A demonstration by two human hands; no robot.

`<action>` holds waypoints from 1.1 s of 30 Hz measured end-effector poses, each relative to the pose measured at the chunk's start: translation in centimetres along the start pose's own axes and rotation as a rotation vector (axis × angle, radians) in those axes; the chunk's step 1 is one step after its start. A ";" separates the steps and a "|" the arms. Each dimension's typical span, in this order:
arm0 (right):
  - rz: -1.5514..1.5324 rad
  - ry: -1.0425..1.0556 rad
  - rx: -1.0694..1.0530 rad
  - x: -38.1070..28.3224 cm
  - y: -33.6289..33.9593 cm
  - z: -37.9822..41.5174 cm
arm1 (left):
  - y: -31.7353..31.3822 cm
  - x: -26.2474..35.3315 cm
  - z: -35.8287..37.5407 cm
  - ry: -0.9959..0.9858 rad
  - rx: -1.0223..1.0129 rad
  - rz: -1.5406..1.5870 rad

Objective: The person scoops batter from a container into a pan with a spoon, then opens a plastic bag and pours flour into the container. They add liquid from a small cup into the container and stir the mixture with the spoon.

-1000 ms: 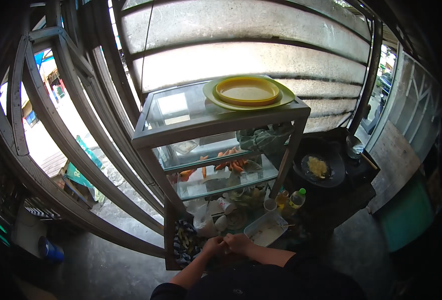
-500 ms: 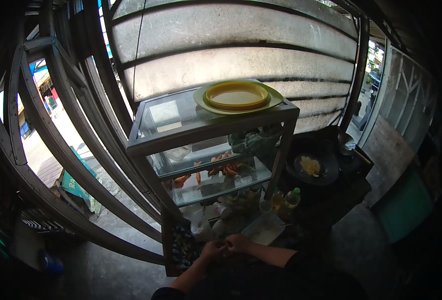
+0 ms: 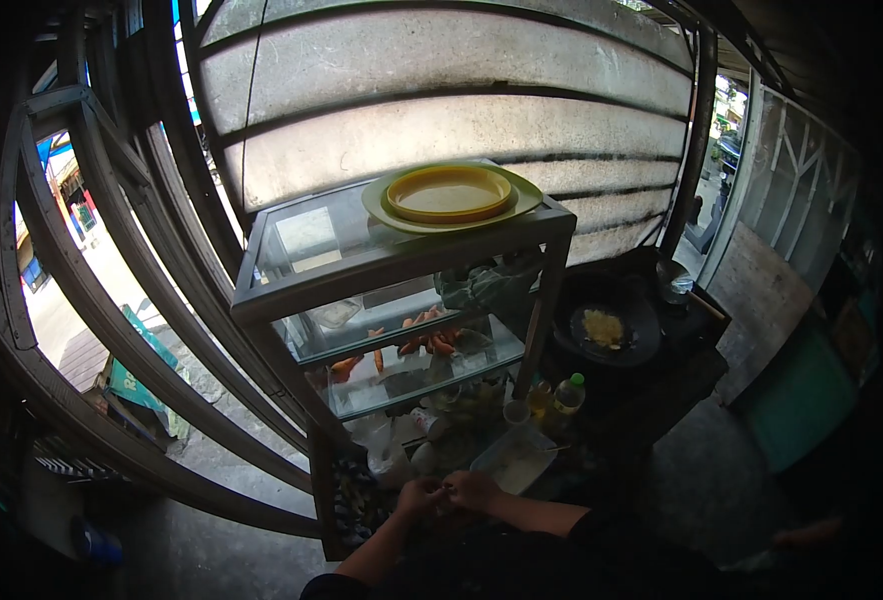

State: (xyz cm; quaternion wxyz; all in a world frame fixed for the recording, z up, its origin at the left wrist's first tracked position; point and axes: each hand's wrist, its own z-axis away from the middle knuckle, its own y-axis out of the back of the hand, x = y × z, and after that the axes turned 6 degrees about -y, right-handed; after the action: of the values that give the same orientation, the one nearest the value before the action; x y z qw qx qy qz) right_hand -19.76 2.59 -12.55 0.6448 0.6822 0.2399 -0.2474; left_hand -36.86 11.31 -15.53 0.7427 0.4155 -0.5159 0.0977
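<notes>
A glass display case [image 3: 402, 268] rises beyond the hands, bearing a yellow plate [image 3: 449, 195]; its lower shelf partly screens the back of the tabletop. A plastic bag [image 3: 387, 462] lies near the left hand [image 3: 420, 497]. A clear cup [image 3: 517, 411] and a green-capped bottle [image 3: 570, 394] stand farther back; a dark wok [image 3: 642, 320] with yellow food [image 3: 603, 329] sits to the right.

The tray [image 3: 515, 462] is on the tabletop, just beyond the right hand [image 3: 469, 490]. Its long axis slants from near left to far right. It appears shallow, rectangular and pale; contents are too dim to identify.

Both hands meet, fingers curled; whether they pinch anything cannot be told.
</notes>
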 end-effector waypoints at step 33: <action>0.055 0.064 -0.045 -0.7 0.2 -0.7 | -0.7 -1.3 0.6 0.338 -0.086 0.613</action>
State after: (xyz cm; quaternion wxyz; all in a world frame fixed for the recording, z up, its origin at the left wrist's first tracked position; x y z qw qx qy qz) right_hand -20.18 3.26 -11.91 0.6588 0.6813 0.2470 -0.2022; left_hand -37.42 10.79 -16.94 0.7706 0.1874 -0.4901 0.3618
